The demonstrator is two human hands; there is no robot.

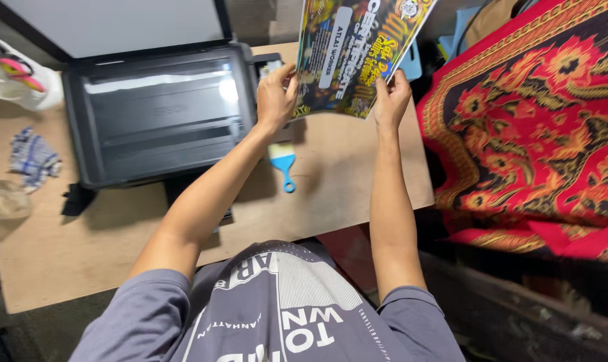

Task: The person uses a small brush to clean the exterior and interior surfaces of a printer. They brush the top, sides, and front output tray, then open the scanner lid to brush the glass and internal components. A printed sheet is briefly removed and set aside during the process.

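A glossy printed sheet (354,50), dark with yellow and blue lettering, is held up above the far part of the wooden table (344,177). My left hand (276,97) pinches its lower left edge. My right hand (391,99) grips its lower right corner. The sheet's top runs out of view. Just left of my left hand sits a black flatbed printer (160,114) with its white-lined lid (109,23) raised.
A small blue brush (283,163) lies on the table below my left hand. A crumpled blue-and-white cloth (32,157) and a clear plastic bag (2,198) rest at the left. A red patterned fabric (538,127) covers the surface right of the table.
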